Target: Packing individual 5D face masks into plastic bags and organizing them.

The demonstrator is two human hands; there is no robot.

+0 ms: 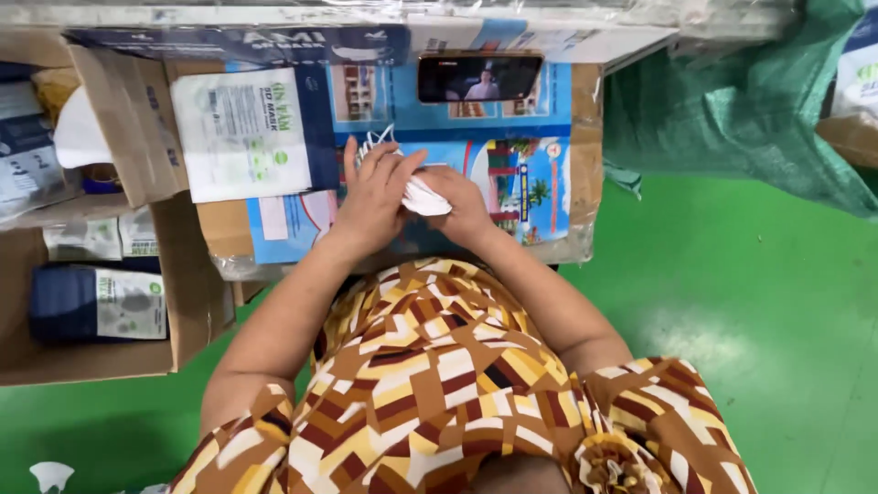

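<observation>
White face masks: a small stack, held above the counter between your 2 hands. Left hand grip closed over the top, right hand grip clasped beneath. Step: squaring the stack. Next likely needs the flat pouch alongside.

White face masks, small stack, soft and folded, bunched between both hands, thin ear loops sticking up at the upper left. Held just above the blue printed cardboard work surface, below the phone lying flat on it.
</observation>
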